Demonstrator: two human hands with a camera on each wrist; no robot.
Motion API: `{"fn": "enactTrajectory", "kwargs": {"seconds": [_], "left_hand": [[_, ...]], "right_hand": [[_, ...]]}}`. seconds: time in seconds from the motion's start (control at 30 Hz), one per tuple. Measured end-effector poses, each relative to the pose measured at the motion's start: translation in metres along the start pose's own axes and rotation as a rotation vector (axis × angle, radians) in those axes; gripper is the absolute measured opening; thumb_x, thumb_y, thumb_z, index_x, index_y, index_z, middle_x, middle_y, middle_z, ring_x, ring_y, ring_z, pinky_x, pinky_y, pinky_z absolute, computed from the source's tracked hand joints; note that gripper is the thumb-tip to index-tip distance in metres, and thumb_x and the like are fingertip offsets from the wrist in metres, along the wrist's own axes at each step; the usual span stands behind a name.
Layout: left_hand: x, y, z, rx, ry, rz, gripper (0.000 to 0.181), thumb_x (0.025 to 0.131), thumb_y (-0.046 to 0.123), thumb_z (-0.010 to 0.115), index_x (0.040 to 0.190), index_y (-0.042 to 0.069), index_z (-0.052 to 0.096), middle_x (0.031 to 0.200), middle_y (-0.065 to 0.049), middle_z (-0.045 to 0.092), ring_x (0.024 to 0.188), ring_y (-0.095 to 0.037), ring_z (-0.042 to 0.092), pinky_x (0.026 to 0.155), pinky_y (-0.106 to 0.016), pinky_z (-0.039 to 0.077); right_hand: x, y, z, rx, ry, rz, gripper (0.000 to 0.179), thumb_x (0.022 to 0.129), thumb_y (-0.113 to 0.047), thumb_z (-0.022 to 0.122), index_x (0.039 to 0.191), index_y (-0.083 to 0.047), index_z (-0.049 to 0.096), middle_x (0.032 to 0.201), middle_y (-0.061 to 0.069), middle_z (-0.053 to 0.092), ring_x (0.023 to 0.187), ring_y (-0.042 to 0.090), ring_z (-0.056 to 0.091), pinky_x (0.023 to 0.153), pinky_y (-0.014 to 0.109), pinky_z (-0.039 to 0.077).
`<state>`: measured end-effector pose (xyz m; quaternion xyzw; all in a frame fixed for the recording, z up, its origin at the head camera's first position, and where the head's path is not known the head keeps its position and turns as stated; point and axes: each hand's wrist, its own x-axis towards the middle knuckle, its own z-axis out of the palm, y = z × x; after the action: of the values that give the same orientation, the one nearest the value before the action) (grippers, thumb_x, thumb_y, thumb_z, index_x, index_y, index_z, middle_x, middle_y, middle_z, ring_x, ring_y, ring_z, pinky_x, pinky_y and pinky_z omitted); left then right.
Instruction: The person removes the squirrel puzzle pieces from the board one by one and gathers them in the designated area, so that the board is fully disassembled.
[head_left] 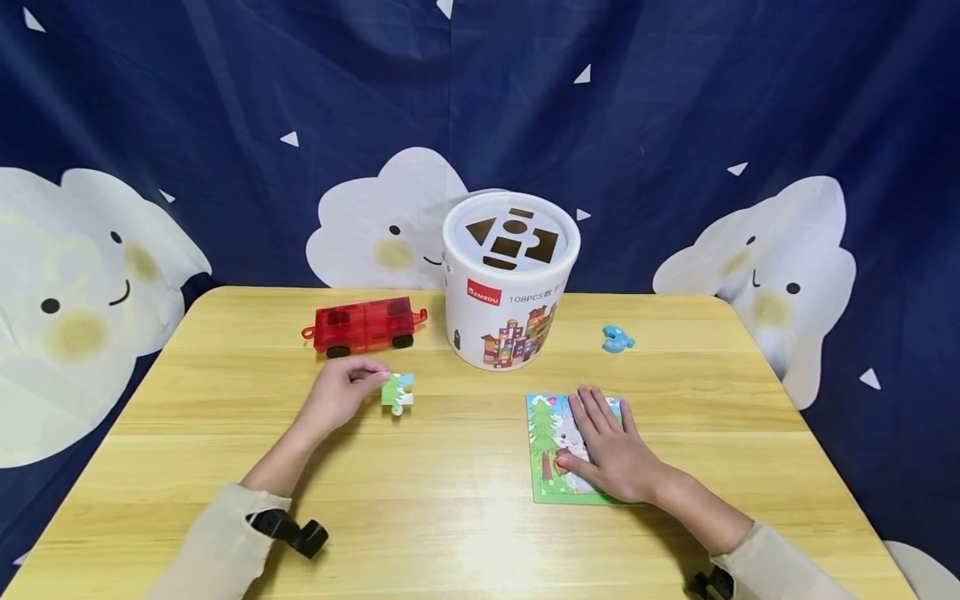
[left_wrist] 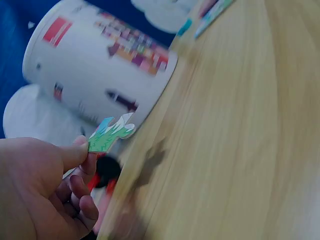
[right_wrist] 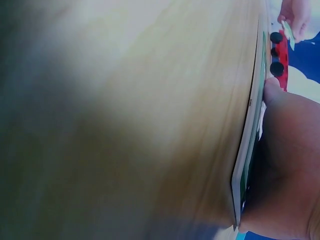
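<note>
Between thumb and forefinger, my left hand (head_left: 342, 395) pinches a jigsaw piece (head_left: 397, 393) by its edge. The piece is green with blue and white parts, and in the left wrist view the puzzle piece (left_wrist: 109, 134) is raised over the table, its shadow falling beside it. My right hand (head_left: 618, 454) rests flat with fingers spread on a puzzle board (head_left: 545, 433), which shows a green tree and a grey-white animal. Its right part is hidden under the palm. From the right wrist, the board's edge (right_wrist: 245, 155) shows lying on the table below my right hand.
A white lidded bucket (head_left: 502, 283) with shaped holes stands at the back middle. Left of it is a red toy wagon (head_left: 364, 326) with black wheels. A small blue piece (head_left: 617, 338) lies at the back right of the wooden table (head_left: 450, 517). A dark blue cloud-patterned curtain hangs behind.
</note>
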<state>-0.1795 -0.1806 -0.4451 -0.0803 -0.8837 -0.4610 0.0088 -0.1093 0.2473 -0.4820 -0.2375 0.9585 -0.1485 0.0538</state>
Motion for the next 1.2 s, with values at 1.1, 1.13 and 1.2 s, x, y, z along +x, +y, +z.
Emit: {"fn": "enactTrajectory", "kwargs": {"seconds": [1.1,1.13,1.2], "left_hand": [[-0.020,-0.063,-0.064,0.271,0.034,0.013,0.007,0.097,0.009,0.069,0.096,0.004,0.074,0.085,-0.006,0.069,0.074,-0.018,0.053,0.065,-0.029,0.043],[-0.020,-0.063,-0.064,0.272,0.034,0.012,0.008,0.097,0.010,0.069,0.097,0.004,0.075,0.085,-0.006,0.069,0.074,-0.019,0.052,0.065,-0.029,0.043],[-0.020,-0.064,-0.064,0.274,0.035,0.010,0.008,0.097,0.010,0.069,0.097,0.003,0.075,0.086,-0.006,0.069,0.074,-0.019,0.053,0.065,-0.029,0.043]], "right_hand": [[0.002,0.002,0.000,-0.021,-0.081,0.048,0.092,0.102,-0.064,0.044,0.163,-0.005,0.008,0.170,0.016,-0.003,0.155,0.035,-0.004,0.118,0.064,-0.008],[0.002,0.002,0.000,-0.019,-0.079,0.048,0.092,0.102,-0.064,0.044,0.163,-0.005,0.009,0.170,0.016,-0.002,0.155,0.035,-0.004,0.118,0.065,-0.008],[0.002,0.002,0.000,-0.018,-0.077,0.048,0.092,0.102,-0.064,0.044,0.163,-0.005,0.009,0.170,0.016,-0.002,0.155,0.035,-0.004,0.118,0.065,-0.008]]}}
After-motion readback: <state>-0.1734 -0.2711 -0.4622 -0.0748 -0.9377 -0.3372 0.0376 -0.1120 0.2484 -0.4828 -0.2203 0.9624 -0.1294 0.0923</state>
